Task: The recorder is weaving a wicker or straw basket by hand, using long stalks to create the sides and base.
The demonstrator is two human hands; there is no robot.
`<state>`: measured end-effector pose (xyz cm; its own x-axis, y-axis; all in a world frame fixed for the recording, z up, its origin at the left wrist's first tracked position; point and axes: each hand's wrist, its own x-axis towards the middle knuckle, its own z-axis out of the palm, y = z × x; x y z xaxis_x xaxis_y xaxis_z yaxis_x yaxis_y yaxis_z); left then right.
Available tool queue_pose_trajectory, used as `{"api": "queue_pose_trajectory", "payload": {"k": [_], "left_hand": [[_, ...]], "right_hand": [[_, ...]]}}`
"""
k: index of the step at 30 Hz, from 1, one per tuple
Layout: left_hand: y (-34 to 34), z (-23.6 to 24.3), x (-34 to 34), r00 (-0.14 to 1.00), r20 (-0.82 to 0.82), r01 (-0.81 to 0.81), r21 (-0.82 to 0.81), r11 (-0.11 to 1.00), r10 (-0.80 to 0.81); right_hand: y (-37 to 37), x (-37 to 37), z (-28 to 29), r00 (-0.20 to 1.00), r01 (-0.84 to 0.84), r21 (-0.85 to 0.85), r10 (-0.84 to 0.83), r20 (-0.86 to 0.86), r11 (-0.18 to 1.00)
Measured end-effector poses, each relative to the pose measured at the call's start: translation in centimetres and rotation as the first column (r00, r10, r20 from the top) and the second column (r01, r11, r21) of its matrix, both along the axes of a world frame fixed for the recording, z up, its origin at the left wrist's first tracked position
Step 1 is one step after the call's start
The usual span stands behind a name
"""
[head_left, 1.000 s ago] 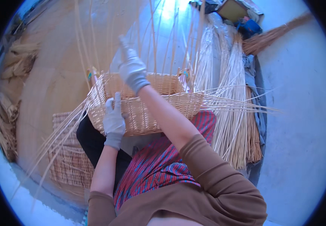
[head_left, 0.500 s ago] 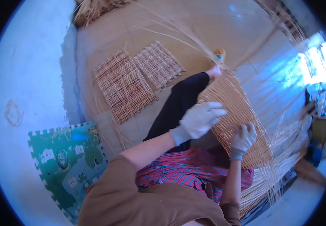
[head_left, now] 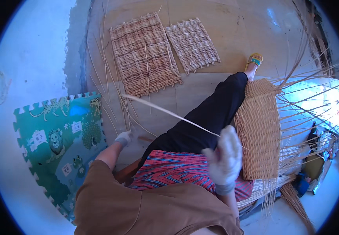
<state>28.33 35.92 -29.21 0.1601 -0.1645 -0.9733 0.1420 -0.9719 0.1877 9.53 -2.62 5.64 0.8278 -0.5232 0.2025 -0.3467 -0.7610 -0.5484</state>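
My right hand (head_left: 225,162), in a pale glove, is raised in front of my lap and pinches a long thin wicker strand (head_left: 169,113). The strand slants up and left across my black trouser leg. Beside that hand a woven wicker panel (head_left: 257,131) rests against my leg, with many unwoven strand ends sticking out along its right side. My left hand (head_left: 123,139), also gloved, is down low on the left, close to loose strands (head_left: 110,78) on the floor. Its fingers are too small and partly hidden to read.
Two flat woven mats, a larger one (head_left: 144,55) and a smaller one (head_left: 193,45), lie ahead on the floor. A green foam play mat (head_left: 63,149) with animal pictures lies at left. Bundled strands (head_left: 297,203) and a blue object (head_left: 300,185) are at right.
My left hand has left the woven panel and moved down to the left. My right hand has come off the panel and now holds a strand. The view has shifted.
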Motion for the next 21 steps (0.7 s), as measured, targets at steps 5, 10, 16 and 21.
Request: {"api": "queue_pose_trajectory", "payload": {"k": [5,10,16,21], "left_hand": [[-4.9,-2.2,-2.8,0.801,0.590,-0.040,-0.116,0.992,0.101],[-6.9,-6.2,-0.7,0.577,0.813,-0.020,-0.079,0.997,0.077],[-9.4,-1.6,4.2,0.166,0.435,-0.698,-0.582,0.417,0.885],[-17.1,11.0,9.2,0.259,-0.423,-0.751,-0.653,-0.094,0.868]], "right_hand": [[-0.4,-0.8,-2.6,0.978,0.170,0.247,-0.133,-0.160,0.954],[-1.2,-7.3,-4.3,0.835,0.491,0.193,-0.395,-0.383,0.850],[0.4,-6.6,-5.1,0.927,0.346,0.319,-0.269,-0.261,0.882],[-0.2,-1.8,-4.1,0.989,0.059,0.345,-0.009,-0.147,0.937]]}}
